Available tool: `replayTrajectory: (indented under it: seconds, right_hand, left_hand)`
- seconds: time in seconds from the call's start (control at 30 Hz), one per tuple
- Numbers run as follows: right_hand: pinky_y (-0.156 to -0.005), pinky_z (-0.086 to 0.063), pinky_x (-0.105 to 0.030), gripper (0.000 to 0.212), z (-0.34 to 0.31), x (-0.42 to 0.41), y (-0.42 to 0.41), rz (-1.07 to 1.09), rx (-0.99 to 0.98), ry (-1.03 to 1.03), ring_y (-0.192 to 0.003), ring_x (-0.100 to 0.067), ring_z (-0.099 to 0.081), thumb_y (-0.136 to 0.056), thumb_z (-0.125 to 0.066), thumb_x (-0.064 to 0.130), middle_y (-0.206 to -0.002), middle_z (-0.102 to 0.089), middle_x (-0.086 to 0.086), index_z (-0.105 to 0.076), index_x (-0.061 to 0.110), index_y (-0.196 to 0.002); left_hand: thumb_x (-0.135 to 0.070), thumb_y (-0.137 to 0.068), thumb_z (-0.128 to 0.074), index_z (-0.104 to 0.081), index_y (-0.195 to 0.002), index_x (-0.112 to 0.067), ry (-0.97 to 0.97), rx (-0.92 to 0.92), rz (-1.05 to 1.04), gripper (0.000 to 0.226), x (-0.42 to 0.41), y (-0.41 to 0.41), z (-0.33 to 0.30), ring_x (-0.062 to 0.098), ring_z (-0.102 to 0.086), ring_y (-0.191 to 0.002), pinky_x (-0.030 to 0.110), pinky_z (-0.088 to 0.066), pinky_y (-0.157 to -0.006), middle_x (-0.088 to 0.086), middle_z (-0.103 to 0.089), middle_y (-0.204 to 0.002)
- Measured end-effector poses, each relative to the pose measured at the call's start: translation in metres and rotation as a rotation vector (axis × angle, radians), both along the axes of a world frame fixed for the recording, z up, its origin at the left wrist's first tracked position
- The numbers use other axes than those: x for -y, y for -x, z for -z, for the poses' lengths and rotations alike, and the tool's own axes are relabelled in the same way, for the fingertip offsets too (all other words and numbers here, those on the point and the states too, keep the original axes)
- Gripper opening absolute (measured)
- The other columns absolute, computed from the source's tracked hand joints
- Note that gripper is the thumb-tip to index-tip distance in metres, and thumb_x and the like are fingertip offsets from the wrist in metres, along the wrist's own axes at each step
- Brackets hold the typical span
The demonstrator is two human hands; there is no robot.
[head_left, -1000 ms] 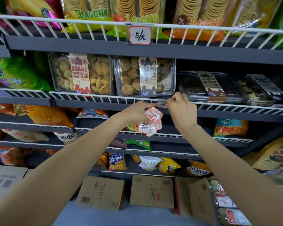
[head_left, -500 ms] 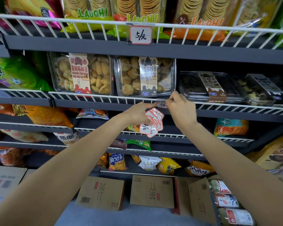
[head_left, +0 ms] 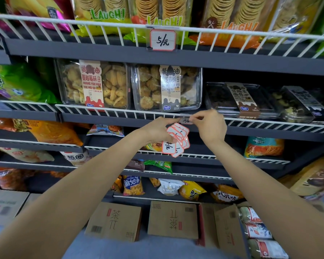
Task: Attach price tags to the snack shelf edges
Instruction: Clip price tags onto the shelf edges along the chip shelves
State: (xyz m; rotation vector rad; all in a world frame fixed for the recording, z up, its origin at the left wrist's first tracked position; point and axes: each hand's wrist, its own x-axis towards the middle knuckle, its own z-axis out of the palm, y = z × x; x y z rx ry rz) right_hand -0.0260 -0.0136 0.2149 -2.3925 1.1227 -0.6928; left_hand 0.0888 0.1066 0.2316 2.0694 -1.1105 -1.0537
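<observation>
While the left hand (head_left: pixel 158 130) grips a fan of price tags (head_left: pixel 177 140), the right hand (head_left: pixel 209 126) pinches one tag (head_left: pixel 184 120) against the white wire shelf edge (head_left: pixel 138 114).

Two clear cookie boxes (head_left: pixel 128 85) stand at 12 o'clock, a green bag (head_left: pixel 17 83) at 9, cardboard cartons (head_left: pixel 142 221) lie at 6 o'clock on the floor

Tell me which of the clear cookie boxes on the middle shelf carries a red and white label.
The leftmost cookie box, beside the green bag. Its label is red and white; the next box has a grey one, and the two flat boxes to the right carry brown and black labels.
</observation>
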Motion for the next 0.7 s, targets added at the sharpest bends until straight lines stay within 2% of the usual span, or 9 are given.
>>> replayTrajectory:
  seconds: [0.07, 0.1, 0.23, 0.33, 0.43, 0.47, 0.57, 0.63, 0.7]
  right_hand:
    - [-0.060, -0.042, -0.025, 0.010, -0.001, 0.001, 0.000, -0.002, 0.092, -0.133, -0.082, -0.017, -0.066, -0.085, -0.065, 0.025, -0.086, -0.073, 0.004, -0.076, 0.023, -0.085]
    - [-0.062, -0.044, -0.026, 0.010, -0.002, 0.000, 0.000, -0.016, 0.098, -0.138, -0.084, -0.017, -0.065, -0.085, -0.065, 0.024, -0.088, -0.073, 0.004, -0.075, 0.024, -0.085]
    - [-0.064, -0.046, -0.028, 0.014, -0.008, -0.002, 0.001, -0.109, -0.050, 0.131, -0.090, -0.020, -0.063, -0.088, -0.063, 0.024, -0.105, -0.066, 0.000, -0.072, 0.021, -0.097]
    - [-0.061, -0.040, -0.026, 0.012, -0.009, -0.001, -0.002, -0.164, -0.153, 0.253, -0.088, -0.023, -0.062, -0.090, -0.059, 0.019, -0.106, -0.061, -0.002, -0.069, 0.018, -0.097]
    - [-0.058, -0.041, -0.028, 0.011, -0.009, 0.001, -0.004, -0.177, -0.226, 0.318, -0.083, -0.026, -0.063, -0.090, -0.057, 0.013, -0.105, -0.058, -0.003, -0.065, 0.017, -0.097]
    - [-0.058, -0.043, -0.029, 0.011, -0.009, 0.002, -0.004, -0.179, -0.238, 0.324, -0.081, -0.026, -0.063, -0.089, -0.058, 0.012, -0.104, -0.058, -0.004, -0.064, 0.016, -0.097]
    - [-0.059, -0.048, -0.032, 0.013, -0.008, 0.003, -0.005, -0.187, -0.260, 0.324, -0.078, -0.027, -0.063, -0.086, -0.061, 0.008, -0.103, -0.057, -0.004, -0.061, 0.017, -0.095]
    - [-0.057, -0.045, -0.031, 0.013, -0.009, 0.002, -0.007, -0.189, -0.267, 0.321, -0.078, -0.028, -0.062, -0.086, -0.061, 0.006, -0.102, -0.056, -0.004, -0.060, 0.017, -0.094]
    - [-0.059, -0.042, -0.030, 0.012, -0.010, 0.002, -0.007, -0.196, -0.251, 0.292, -0.081, -0.029, -0.062, -0.087, -0.060, 0.007, -0.102, -0.057, -0.005, -0.062, 0.015, -0.095]
  left_hand:
    - [-0.001, -0.080, -0.068, -0.030, -0.145, -0.025, -0.002, -0.012, -0.010, 0.079, 0.000, 0.000, 0.000, 0.023, -0.063, -0.096, 0.032, -0.050, -0.085, 0.007, -0.063, -0.102]
    - [-0.001, -0.079, -0.068, -0.030, -0.145, -0.025, -0.001, -0.019, -0.016, 0.080, 0.000, 0.000, 0.000, 0.022, -0.063, -0.097, 0.031, -0.050, -0.084, 0.007, -0.063, -0.104]
    - [-0.003, -0.079, -0.069, -0.031, -0.145, -0.024, 0.005, -0.030, -0.024, 0.079, 0.001, 0.000, -0.002, 0.020, -0.062, -0.097, 0.026, -0.048, -0.080, 0.005, -0.061, -0.108]
    - [-0.001, -0.079, -0.069, -0.030, -0.145, -0.019, 0.013, -0.023, -0.019, 0.078, 0.000, 0.001, -0.003, 0.016, -0.059, -0.093, 0.024, -0.045, -0.077, 0.005, -0.061, -0.109]
    - [0.001, -0.079, -0.068, -0.032, -0.144, -0.018, 0.021, -0.040, -0.024, 0.077, 0.000, 0.002, -0.004, 0.016, -0.059, -0.090, 0.021, -0.047, -0.070, 0.003, -0.061, -0.103]
    - [0.002, -0.079, -0.068, -0.033, -0.144, -0.017, 0.024, -0.049, -0.025, 0.076, 0.000, 0.002, -0.004, 0.016, -0.059, -0.091, 0.022, -0.049, -0.072, 0.004, -0.061, -0.102]
    - [0.001, -0.079, -0.068, -0.033, -0.144, -0.015, 0.025, -0.033, -0.028, 0.075, 0.000, 0.003, -0.006, 0.021, -0.061, -0.100, 0.032, -0.048, -0.093, 0.006, -0.063, -0.109]
    - [-0.001, -0.079, -0.069, -0.043, -0.138, -0.012, 0.034, -0.006, -0.038, 0.065, 0.000, 0.003, -0.008, 0.024, -0.062, -0.104, 0.036, -0.049, -0.096, 0.009, -0.064, -0.114]
    - [-0.002, -0.079, -0.069, -0.056, -0.125, -0.006, 0.065, 0.011, -0.079, 0.047, -0.002, 0.001, -0.011, 0.026, -0.065, -0.101, 0.040, -0.051, -0.093, 0.012, -0.067, -0.111]
